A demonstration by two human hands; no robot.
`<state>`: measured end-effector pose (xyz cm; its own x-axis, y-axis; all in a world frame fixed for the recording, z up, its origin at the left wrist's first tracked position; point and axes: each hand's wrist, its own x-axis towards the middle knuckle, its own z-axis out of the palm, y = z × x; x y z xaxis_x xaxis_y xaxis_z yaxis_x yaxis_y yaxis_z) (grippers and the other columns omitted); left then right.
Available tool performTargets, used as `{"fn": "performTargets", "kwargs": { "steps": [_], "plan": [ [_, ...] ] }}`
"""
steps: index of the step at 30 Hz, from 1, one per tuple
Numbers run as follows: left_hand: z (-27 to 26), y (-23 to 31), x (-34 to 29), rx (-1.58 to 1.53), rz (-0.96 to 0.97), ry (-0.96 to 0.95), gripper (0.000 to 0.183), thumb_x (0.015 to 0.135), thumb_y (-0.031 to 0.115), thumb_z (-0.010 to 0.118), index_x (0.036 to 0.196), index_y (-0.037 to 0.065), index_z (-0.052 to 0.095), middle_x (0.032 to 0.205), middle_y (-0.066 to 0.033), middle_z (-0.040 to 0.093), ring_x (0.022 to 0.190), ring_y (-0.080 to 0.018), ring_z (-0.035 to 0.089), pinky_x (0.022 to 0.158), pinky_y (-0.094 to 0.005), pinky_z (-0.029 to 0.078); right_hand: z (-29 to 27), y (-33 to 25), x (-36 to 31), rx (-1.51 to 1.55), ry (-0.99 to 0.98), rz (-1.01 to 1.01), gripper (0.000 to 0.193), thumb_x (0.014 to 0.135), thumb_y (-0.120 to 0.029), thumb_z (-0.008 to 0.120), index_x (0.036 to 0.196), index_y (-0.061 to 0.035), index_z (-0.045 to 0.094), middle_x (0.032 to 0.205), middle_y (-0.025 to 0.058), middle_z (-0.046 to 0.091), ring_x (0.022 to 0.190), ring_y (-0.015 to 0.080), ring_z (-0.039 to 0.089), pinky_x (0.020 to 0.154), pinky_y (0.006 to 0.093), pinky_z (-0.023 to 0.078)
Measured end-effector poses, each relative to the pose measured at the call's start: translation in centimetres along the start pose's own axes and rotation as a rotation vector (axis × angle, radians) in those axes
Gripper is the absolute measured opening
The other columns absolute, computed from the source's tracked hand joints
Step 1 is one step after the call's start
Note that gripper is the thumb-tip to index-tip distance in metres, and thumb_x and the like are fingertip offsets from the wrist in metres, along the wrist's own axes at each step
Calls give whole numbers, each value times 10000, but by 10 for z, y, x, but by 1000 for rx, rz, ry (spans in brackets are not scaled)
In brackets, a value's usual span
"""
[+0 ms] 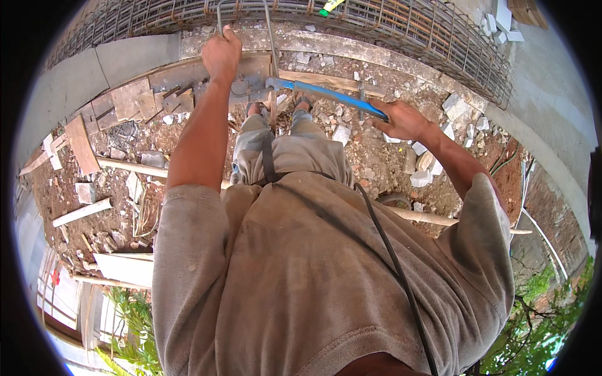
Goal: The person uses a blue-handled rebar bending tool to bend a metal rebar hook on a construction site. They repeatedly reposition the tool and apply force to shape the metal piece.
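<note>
Left hand [222, 57]: raised ahead of you, fingers closed around one leg of a bent metal rod [271, 34]. The rod's two legs run out past the upper edge of the view; the bend itself is not fully seen.

Right hand [406, 120]: out to your right, arm bent, fingers wrapped around the near end of a blue bar [335, 96]. The bar slants up to the left, and its grey head lies by the lower end of the rod's right leg, over a wooden plank [182, 74]. Whether head and rod touch, you cannot tell at this size.

Stance: your feet are just short of the plank, below the bar's head. A dark strap [382, 232] crosses your brownish shirt [295, 269].

Surroundings: beyond the plank runs a pale concrete ledge [351, 50], and beyond that a long rebar cage [401, 28] with a small yellow-green item [331, 7] near its middle. Broken pale stones [421, 179] lie on the soil below your right hand. To your left: a brown board [81, 145], a wooden pole [132, 167] and, nearer your elbow, a white panel [125, 269]. Green foliage [539, 338] fills the lower right.
</note>
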<state>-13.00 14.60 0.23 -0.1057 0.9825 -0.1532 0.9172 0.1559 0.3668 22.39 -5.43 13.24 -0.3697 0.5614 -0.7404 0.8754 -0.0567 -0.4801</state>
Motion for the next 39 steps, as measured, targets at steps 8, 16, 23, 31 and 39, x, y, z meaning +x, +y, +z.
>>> {"fn": "performTargets", "kwargs": {
  "steps": [8,16,23,31,39],
  "plan": [
    [1,1,-1,34,-93,-54,565,978,424,414,838,-31,717,871,-289,687,869,-466,661,849,-515,503,12,30,22,76,-41,-20,509,966,-461,564,1333,-110,534,732,201,672,702,383,687,714,500,537],
    [-3,8,-1,43,-129,-28,547,962,428,450,845,-31,724,883,-287,689,846,-465,666,822,-513,516,14,35,16,72,50,-109,466,967,-438,576,1296,-109,539,719,187,670,675,382,681,672,490,538],
    [7,12,-9,56,-78,11,532,957,402,440,844,-27,734,876,-274,697,844,-461,675,847,-501,527,9,30,19,29,22,-63,440,976,-419,562,1296,-124,503,734,178,670,663,395,665,649,495,527],
    [12,13,-5,39,-68,-118,534,958,412,429,866,-15,736,886,-272,697,881,-456,668,863,-506,509,5,-23,-18,42,72,-67,368,999,-338,533,1219,-50,468,721,236,651,673,424,658,646,535,521],
    [13,11,-4,39,-19,-81,539,951,406,436,848,-36,727,888,-277,693,875,-447,667,856,-494,511,17,12,0,52,121,-103,388,955,-308,602,1244,-68,500,756,219,672,654,412,663,620,511,531]
  ]
}}
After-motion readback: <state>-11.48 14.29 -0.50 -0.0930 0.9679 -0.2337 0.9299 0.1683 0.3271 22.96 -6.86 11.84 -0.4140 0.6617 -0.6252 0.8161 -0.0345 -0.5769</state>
